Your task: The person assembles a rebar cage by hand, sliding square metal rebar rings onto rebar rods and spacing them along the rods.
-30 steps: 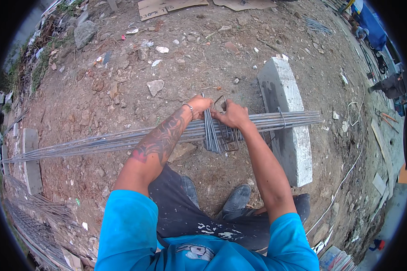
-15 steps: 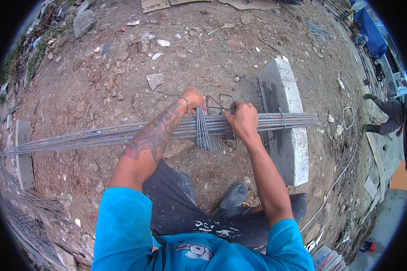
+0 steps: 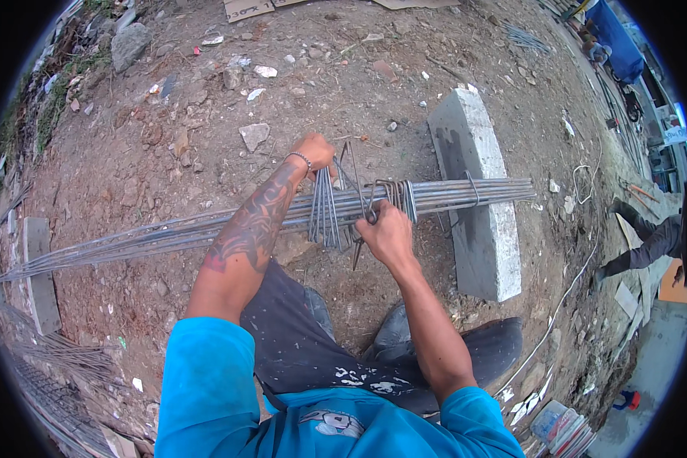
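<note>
A long bundle of steel reinforcing bars [image 3: 511, 192] runs across in front of me. My left hand [image 3: 313, 150] is closed at the far side of the bundle, on the tops of several bent wire stirrups [image 3: 324, 217] that hang over the bars. To its right, my right hand [image 3: 389, 235] is closed on the near side of another stirrup [image 3: 356, 256], which stands tilted around the bars. Farther right, a small group of stirrups [image 3: 409, 200] sits over the bundle. The fingertips of both hands are partly hidden.
The bundle rests on a large concrete block [image 3: 490, 156] at right and a smaller block [image 3: 42, 267] at left. Loose bars [image 3: 61, 347] lie at lower left. Rubble and stones [image 3: 254, 136] dot the dirt. Another person's legs [image 3: 645, 248] show at far right.
My right hand has moved left and nearer along the bundle, and the stirrup it grips now stands closer to my left hand. My left hand has shifted slightly left. The other person's legs have moved.
</note>
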`<state>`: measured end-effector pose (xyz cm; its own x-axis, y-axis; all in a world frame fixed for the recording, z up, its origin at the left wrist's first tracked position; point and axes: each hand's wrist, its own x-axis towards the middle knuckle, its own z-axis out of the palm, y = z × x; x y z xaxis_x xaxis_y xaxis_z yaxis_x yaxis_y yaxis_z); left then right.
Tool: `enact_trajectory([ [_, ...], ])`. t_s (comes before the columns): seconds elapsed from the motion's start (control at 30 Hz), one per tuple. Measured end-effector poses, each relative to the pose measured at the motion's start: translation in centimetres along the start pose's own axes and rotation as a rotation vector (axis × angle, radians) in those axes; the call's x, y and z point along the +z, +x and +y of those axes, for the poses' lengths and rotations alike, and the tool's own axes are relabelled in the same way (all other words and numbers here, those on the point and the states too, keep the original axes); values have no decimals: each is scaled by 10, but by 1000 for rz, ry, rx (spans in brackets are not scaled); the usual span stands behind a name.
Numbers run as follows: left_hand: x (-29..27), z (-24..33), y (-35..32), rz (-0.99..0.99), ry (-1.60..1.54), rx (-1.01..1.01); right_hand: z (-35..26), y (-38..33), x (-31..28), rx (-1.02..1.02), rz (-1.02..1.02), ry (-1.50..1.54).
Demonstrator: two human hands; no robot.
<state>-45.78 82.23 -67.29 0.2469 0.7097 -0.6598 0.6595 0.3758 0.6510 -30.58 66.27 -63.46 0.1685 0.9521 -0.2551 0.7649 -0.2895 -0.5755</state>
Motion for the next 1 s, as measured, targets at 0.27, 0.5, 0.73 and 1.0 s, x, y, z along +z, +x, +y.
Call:
enact_trajectory([
  [0.27, 23, -27, 15, 518, 433, 48, 23, 5, 1, 7, 78, 117],
  [0.5, -7, -32, 14, 373, 441, 45, 48, 6, 11, 34, 46, 337],
  [0.73, -6, -43, 18, 488, 603, -78, 31, -2, 21, -71, 24, 214],
  [1.0, -27, -54, 20, 427, 601, -124, 40, 4, 8, 53, 249, 373],
])
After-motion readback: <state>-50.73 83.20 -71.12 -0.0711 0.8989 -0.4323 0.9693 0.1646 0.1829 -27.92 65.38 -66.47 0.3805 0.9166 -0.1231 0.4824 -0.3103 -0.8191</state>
